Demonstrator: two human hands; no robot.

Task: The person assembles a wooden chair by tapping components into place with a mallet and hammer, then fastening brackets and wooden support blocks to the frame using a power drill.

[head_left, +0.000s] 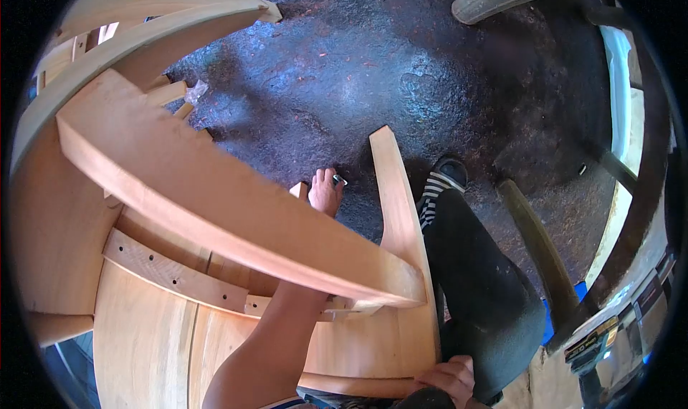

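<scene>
My left arm passes under the curved armrest of a pale wooden chair point(236, 201). Beyond it, low over the dark floor, is my left hand point(326, 192), with fingers curled in. At its fingertips is a small dark and whitish piece point(340, 180), too small to name. Close to my body, beside my knee and the chair's bottom edge, my right hand point(450, 379) has its fingers bent together. A dark shape point(432, 398) lies against it; what the fingers hold is hidden. A curved strip with several dark holes point(174, 281) runs across the chair's panel.
A straight chair leg point(390, 172) sticks out beside my striped sandal point(435, 190). More wooden furniture point(172, 29) stands at upper left. Darker curved legs point(534, 237) rise on the right. A clear plastic scrap point(196, 92) and a small light bit point(582, 169) are also there.
</scene>
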